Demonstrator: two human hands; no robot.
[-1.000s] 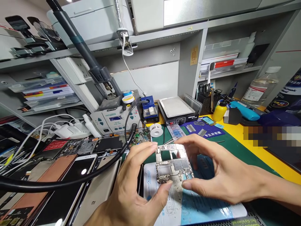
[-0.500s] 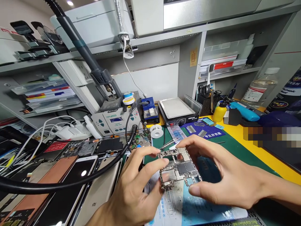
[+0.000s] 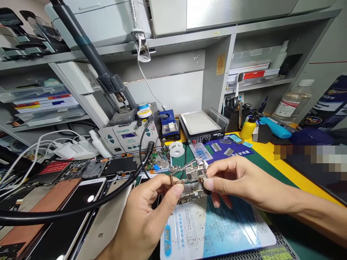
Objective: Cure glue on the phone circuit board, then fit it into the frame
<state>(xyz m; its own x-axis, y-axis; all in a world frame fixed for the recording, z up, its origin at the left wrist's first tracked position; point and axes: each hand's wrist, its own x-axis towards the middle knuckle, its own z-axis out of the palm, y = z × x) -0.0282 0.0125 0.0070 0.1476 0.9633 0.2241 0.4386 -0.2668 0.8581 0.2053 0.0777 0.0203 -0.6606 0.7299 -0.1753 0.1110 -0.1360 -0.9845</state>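
Note:
A small phone circuit board (image 3: 189, 177) with metal shields is held in the air between both hands, tilted nearly edge-on. My left hand (image 3: 148, 216) pinches its left edge between thumb and fingers. My right hand (image 3: 238, 184) grips its right edge with thumb and forefinger, the other fingers curled beneath. Under the board lies a white and blue printed sheet (image 3: 214, 231) on the green mat (image 3: 273, 177).
Several phones and opened phone bodies (image 3: 81, 213) lie at the left, crossed by a thick black hose (image 3: 81, 211). Behind stand a rework station (image 3: 127, 135), a solder spool (image 3: 176, 148), a hot plate (image 3: 200, 126), a yellow bottle (image 3: 248, 127) and a clear bottle (image 3: 288, 103).
The board has been turned from lying face-up toward the camera to nearly edge-on and moved slightly left and up. Both hands have shifted their grip on its edges.

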